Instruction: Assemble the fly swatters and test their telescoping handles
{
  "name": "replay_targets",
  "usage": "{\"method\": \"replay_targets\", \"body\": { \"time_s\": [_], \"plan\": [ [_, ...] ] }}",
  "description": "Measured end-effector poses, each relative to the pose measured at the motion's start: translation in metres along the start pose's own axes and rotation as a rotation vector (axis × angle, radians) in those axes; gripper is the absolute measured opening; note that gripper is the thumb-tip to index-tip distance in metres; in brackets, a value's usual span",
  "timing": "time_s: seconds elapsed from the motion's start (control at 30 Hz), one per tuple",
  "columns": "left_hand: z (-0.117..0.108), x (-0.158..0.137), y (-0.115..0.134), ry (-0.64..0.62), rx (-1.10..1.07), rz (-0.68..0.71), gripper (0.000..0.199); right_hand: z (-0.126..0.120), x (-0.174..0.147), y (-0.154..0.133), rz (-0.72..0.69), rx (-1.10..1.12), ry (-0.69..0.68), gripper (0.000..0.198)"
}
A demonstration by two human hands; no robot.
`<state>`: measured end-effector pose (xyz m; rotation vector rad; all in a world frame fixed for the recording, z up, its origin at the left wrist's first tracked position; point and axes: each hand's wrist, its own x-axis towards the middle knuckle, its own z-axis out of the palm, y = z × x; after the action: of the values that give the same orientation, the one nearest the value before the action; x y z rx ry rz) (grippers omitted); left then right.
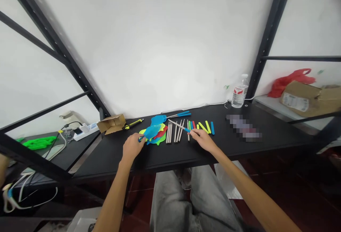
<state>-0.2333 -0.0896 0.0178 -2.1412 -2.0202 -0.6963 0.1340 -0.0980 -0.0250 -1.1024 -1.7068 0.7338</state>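
My left hand is closed on the edge of a blue fly swatter head, lifted over a pile of yellow, red and green swatter heads. In my right hand is a metal rod with a blue handle, its bare end pointing left toward the blue head but apart from it. Beneath and beside that rod lie several loose metal rods. Coloured handle grips in yellow, blue, green and red rest by my right hand. Behind the pile is another blue swatter head near blue-handled rods.
On the black table stand an open cardboard box and a water bottle. A yellow-and-black tool lies beside the box. Black metal shelf posts rise at both sides. A blurred-out item lies at right.
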Motion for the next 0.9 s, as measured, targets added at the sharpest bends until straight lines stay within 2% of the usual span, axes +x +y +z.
{"method": "replay_targets", "body": {
  "time_s": [0.1, 0.17, 0.27, 0.37, 0.47, 0.53, 0.63, 0.9],
  "plan": [
    [-0.01, 0.01, 0.009, 0.177, -0.045, -0.021, 0.03, 0.0, 0.0, 0.001, 0.005, -0.004, 0.001, 0.045],
    [-0.011, 0.018, 0.019, 0.239, -0.194, -0.076, 0.028, 0.0, 0.0, 0.001, 0.012, -0.003, 0.005, 0.044],
    [0.001, 0.027, 0.045, 0.236, -0.71, -0.21, 0.024, 0.0, -0.001, -0.001, 0.016, 0.002, 0.01, 0.043],
    [0.027, 0.032, 0.079, 0.155, -1.266, -0.367, 0.023, -0.001, -0.001, -0.002, 0.02, 0.022, 0.012, 0.042],
    [0.053, 0.032, 0.109, 0.091, -1.6, -0.428, 0.025, -0.001, -0.001, -0.003, 0.014, 0.038, 0.016, 0.04],
    [0.065, 0.03, 0.121, 0.073, -1.703, -0.453, 0.028, -0.001, -0.002, -0.003, 0.011, 0.042, 0.021, 0.038],
    [0.073, 0.026, 0.124, 0.076, -1.768, -0.47, 0.03, -0.001, -0.002, -0.004, 0.023, 0.032, 0.036, 0.035],
    [0.071, 0.022, 0.119, 0.035, -1.968, -0.58, 0.019, -0.002, -0.004, -0.003, 0.076, 0.0, 0.04, 0.034]
  ]
}}
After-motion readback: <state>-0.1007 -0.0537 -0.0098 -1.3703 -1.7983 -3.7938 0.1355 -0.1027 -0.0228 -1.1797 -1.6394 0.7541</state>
